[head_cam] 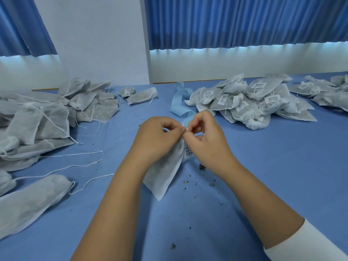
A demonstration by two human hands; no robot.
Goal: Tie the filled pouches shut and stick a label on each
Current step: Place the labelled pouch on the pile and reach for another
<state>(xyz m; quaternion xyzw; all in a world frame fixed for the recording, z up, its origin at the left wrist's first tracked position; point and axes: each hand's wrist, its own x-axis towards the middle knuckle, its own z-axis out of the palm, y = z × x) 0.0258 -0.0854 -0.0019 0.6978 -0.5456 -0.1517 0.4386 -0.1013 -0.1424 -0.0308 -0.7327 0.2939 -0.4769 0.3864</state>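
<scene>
A white filled pouch hangs above the blue table in the middle of the head view. My left hand and my right hand meet at its top, and both pinch the white drawstring there. A barcode label shows on the pouch just under my right hand. The pouch's neck is hidden behind my fingers.
A heap of unlabelled pouches with loose strings lies at the left, one more pouch at the near left. Labelled pouches are piled at the back right. A curled blue backing strip lies behind my hands. Dark crumbs dot the cloth.
</scene>
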